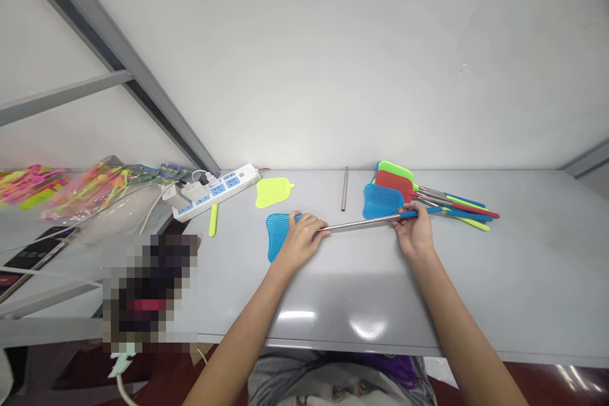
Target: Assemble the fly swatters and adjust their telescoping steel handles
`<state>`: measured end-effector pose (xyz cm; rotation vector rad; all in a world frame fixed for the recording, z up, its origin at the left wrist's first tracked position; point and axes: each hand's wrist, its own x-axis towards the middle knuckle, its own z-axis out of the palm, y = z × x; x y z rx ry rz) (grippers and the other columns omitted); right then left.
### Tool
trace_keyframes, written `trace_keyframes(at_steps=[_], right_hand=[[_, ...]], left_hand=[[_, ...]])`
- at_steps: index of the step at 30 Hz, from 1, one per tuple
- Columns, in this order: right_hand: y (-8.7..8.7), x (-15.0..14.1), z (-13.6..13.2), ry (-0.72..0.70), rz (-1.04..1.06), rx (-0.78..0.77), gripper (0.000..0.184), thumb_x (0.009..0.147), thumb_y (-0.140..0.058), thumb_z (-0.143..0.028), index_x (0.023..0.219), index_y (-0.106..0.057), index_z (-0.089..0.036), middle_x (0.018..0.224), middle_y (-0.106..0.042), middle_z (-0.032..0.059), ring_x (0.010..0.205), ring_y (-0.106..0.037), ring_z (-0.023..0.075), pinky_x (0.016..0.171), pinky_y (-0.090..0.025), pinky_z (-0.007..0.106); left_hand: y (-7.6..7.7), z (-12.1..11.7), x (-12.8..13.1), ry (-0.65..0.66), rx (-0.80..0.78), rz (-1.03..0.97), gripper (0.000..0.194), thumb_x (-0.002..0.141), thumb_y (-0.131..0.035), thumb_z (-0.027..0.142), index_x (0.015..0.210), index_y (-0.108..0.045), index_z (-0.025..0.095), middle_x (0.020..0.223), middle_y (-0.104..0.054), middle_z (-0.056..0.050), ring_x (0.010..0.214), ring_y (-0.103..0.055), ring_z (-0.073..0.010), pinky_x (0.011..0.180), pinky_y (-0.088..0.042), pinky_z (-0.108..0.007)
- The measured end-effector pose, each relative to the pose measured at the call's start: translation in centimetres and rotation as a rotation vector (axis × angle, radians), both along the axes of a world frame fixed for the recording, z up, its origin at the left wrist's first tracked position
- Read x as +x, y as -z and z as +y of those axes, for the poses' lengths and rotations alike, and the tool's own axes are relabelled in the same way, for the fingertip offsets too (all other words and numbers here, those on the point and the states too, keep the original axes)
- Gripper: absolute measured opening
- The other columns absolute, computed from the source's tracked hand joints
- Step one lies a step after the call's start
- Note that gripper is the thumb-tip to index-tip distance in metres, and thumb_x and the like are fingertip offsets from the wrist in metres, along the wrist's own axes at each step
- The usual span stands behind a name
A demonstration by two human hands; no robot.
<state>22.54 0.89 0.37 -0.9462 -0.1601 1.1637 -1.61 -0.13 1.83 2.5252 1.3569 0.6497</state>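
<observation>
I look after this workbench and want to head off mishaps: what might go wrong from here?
1. The slim silver metal rod, spanning the left grip and the right grip on its slim blue handle, could bend if handled unevenly.
2. The right grip is close to the loose pile of blue, red and lime mesh-headed swatters and might nudge it askew.
3. The short silver metal tube lies loose beyond the rod and may roll if bumped.

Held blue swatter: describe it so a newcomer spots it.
At the grey table, find the left hand and right hand. The blue swatter spans them, mesh head at the left, silver rod showing between. Unlike the piled swatters, it is held.
</observation>
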Motion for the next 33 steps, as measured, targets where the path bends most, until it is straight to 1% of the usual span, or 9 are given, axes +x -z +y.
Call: trace_keyframes(at_steps=[3,7,11,15,19,23,28,33], right_hand=[[-0.02,0.09,0.05,0.025,0.011,0.016,0.019,0.073,-0.043,-0.031,0.061,-0.047,-0.018,0.051,-0.047,-0.0044,0.048,-0.048,0.0083,0.045,-0.040,0.019],[0.18,0.07,0.23,0.056,0.074,0.067,0.022,0.076,-0.040,-0.029,0.059,-0.047,-0.017,0.052,-0.047,-0.0034,0.050,-0.049,0.0080,0.051,-0.044,0.021],[0.50,0.20,0.45,0.012,0.173,0.125,0.019,0.077,-0.039,-0.024,0.061,-0.046,-0.017,0.055,-0.046,-0.0028,0.051,-0.049,0.0085,0.055,-0.045,0.023],[0.64,0.43,0.51,-0.058,0.274,0.238,0.018,0.077,-0.038,-0.019,0.060,-0.043,-0.016,0.054,-0.041,-0.0036,0.048,-0.045,0.0076,0.051,-0.044,0.022],[0.68,0.49,0.40,-0.078,0.303,0.323,0.016,0.077,-0.039,-0.016,0.062,-0.043,-0.016,0.052,-0.038,-0.0043,0.048,-0.042,0.0074,0.050,-0.042,0.022],[0.67,0.39,0.28,-0.078,0.317,0.345,0.015,0.077,-0.039,-0.014,0.063,-0.042,-0.017,0.052,-0.036,-0.0053,0.047,-0.041,0.0069,0.050,-0.041,0.023],[0.58,0.27,0.14,-0.105,0.320,0.346,0.018,0.077,-0.039,-0.017,0.059,-0.037,-0.018,0.053,-0.033,-0.0060,0.045,-0.039,0.0067,0.049,-0.040,0.023],[0.65,0.36,0.04,-0.101,0.376,0.393,0.021,0.074,-0.038,-0.014,0.054,-0.032,-0.017,0.049,-0.028,-0.0065,0.042,-0.035,0.0058,0.046,-0.037,0.020]], left_hand=[[-0.07,-0.02,0.08,-0.002,-0.005,-0.006,0.021,0.084,-0.036,0.029,0.088,-0.055,0.022,0.081,-0.060,0.000,0.085,-0.049,-0.0144,0.091,-0.016,-0.038],[-0.09,-0.06,0.18,0.008,0.006,0.003,0.023,0.085,-0.033,0.028,0.092,-0.054,0.022,0.082,-0.060,-0.001,0.082,-0.050,-0.0137,0.092,-0.017,-0.037],[-0.12,-0.20,0.26,0.012,0.012,0.019,0.025,0.085,-0.032,0.027,0.091,-0.055,0.021,0.080,-0.060,-0.001,0.081,-0.049,-0.0145,0.090,-0.020,-0.036],[-0.14,-0.32,0.35,0.015,0.007,0.024,0.026,0.085,-0.031,0.028,0.090,-0.055,0.021,0.078,-0.060,-0.001,0.077,-0.049,-0.0145,0.086,-0.023,-0.035],[-0.28,-0.35,0.37,0.028,0.002,0.026,0.027,0.085,-0.030,0.028,0.092,-0.054,0.021,0.077,-0.060,0.000,0.075,-0.048,-0.0143,0.083,-0.024,-0.034],[-0.40,-0.24,0.28,0.015,0.004,0.032,0.026,0.085,-0.030,0.028,0.089,-0.055,0.021,0.075,-0.060,0.000,0.074,-0.047,-0.0143,0.083,-0.025,-0.034],[-0.26,-0.18,0.27,-0.006,0.021,0.057,0.026,0.085,-0.029,0.026,0.084,-0.055,0.020,0.071,-0.058,0.000,0.074,-0.046,-0.0146,0.085,-0.025,-0.035],[-0.16,-0.46,0.64,0.041,0.043,0.089,0.027,0.085,-0.027,0.023,0.084,-0.054,0.019,0.071,-0.056,-0.001,0.072,-0.045,-0.0152,0.083,-0.028,-0.033]])
